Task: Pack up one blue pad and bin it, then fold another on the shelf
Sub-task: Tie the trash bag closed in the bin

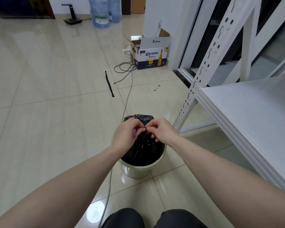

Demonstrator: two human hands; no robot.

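Both hands, left (126,132) & right (161,131), pinched on purple tie (134,133) at bag (142,150) neck, directly over bin (135,171). Pad prob. inside, unseen. Bag looked light, soft, slippery; best gripped at gathered neck.

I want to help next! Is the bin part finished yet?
Almost. The black bag already sits in the green bin. Both hands, left and right, pinch purple ties at its neck. The white shelf shows no pad, so folding is left.
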